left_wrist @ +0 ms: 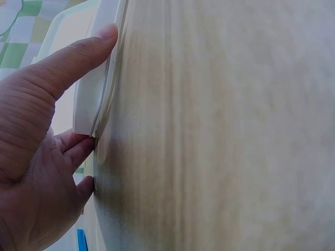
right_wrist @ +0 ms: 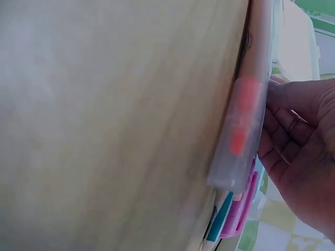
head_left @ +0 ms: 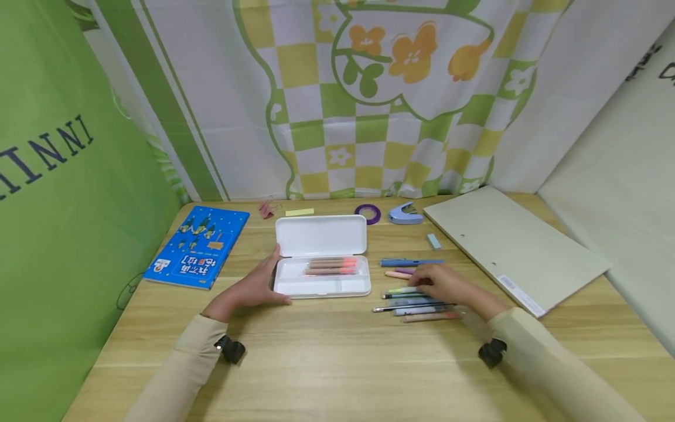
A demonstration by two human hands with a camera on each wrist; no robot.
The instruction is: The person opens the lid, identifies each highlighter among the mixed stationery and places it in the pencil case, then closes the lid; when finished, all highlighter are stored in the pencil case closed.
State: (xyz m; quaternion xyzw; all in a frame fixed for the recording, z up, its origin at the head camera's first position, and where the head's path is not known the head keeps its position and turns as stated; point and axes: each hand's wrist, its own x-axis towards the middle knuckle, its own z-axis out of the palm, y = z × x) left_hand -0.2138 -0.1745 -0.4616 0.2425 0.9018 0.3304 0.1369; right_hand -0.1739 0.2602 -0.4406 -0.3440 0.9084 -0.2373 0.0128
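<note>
My left hand (head_left: 255, 287) is spread wide against the left end of the case (head_left: 321, 237), probably steadying it, and here's my right hand (head_left: 447, 285), narrow, at the pens (head_left: 413, 302) to its right (pinching one? can't tell)

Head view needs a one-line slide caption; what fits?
Left hand holding an open case, right hand at pens on a wooden desk.

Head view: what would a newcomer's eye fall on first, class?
The checked green-and-yellow curtain behind the table, with its large orange flowers, would probably catch the eye first. Next comes the open white pencil case mid-table, held at its left end by the left hand. Right of it, the right hand is at the pens.
</note>
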